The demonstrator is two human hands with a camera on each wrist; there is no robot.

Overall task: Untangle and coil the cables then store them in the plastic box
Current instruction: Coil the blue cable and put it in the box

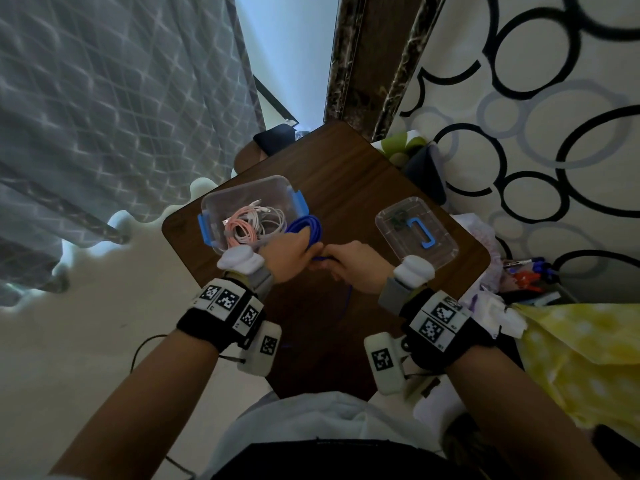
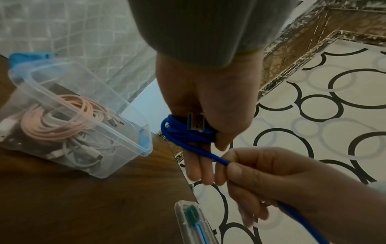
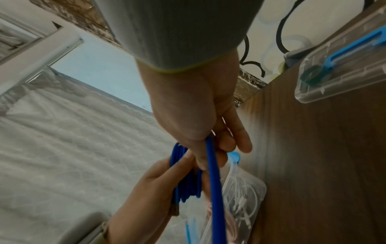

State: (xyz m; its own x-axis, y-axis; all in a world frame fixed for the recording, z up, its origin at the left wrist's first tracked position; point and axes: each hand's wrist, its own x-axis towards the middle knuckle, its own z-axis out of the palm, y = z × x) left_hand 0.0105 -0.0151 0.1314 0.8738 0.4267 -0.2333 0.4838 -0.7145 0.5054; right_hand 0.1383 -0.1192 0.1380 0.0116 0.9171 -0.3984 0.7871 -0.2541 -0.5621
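Observation:
A blue cable (image 1: 309,227) is wound in loops round my left hand (image 1: 290,255); its thumb pins the loops and a USB plug (image 2: 195,121) against straight fingers (image 2: 198,170). My right hand (image 1: 351,265) pinches the free blue strand (image 2: 213,156) just beside the coil, and the rest of the cable (image 3: 216,189) trails down past the wrist. The clear plastic box (image 1: 214,202) with blue clips stands open just left of my left hand. It holds coiled pink cable (image 1: 239,230) and white cable (image 1: 273,220).
The box's clear lid (image 1: 415,230) with a blue handle lies on the brown table (image 1: 346,178) to the right. A bed with a grey quilt (image 1: 104,116) is on the left. Cloths and clutter (image 1: 554,323) crowd the table's right edge.

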